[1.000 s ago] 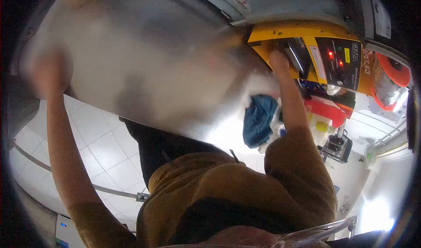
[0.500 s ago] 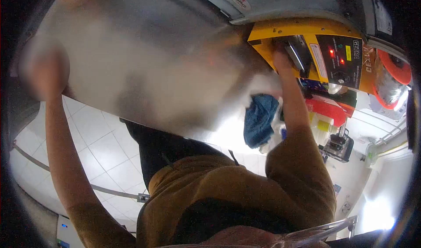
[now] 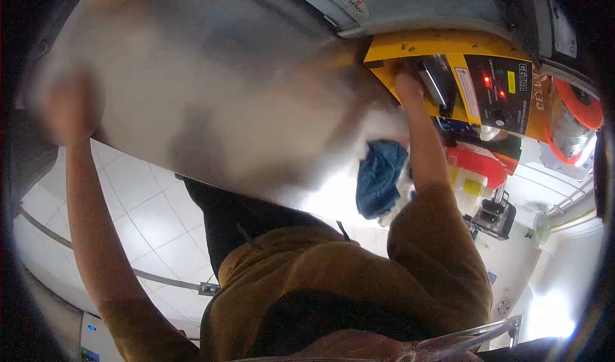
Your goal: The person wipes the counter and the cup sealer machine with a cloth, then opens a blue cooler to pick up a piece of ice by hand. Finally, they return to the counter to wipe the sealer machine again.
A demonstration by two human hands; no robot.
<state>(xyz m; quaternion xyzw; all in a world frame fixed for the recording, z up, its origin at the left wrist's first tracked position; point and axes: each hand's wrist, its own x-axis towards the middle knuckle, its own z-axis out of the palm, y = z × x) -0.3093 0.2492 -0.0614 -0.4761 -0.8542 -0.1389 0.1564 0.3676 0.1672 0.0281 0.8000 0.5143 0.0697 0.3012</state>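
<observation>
My right hand [image 3: 408, 83] reaches into the front of a yellow and black sealing machine [image 3: 464, 83], beside its dark slot with a bright metal edge. The machine shades its fingers, and I cannot make out what they hold, if anything. Over at the far left, my left hand [image 3: 72, 109] is above the edge of a metal worktop [image 3: 243, 99]. A blur covers its fingers and whatever is at them. Red lights glow on the machine's panel.
A blue cloth [image 3: 380, 177] lies at the worktop's right end. Near it are a red item [image 3: 477, 164] and plastic containers [image 3: 466, 186]. An orange-rimmed roll of clear film [image 3: 573, 122] sits at the machine's right. A grey appliance [image 3: 384, 3] stands behind.
My right hand has shifted slightly left and up at the machine. The left hand has hardly moved. The whole view has shifted a little.
</observation>
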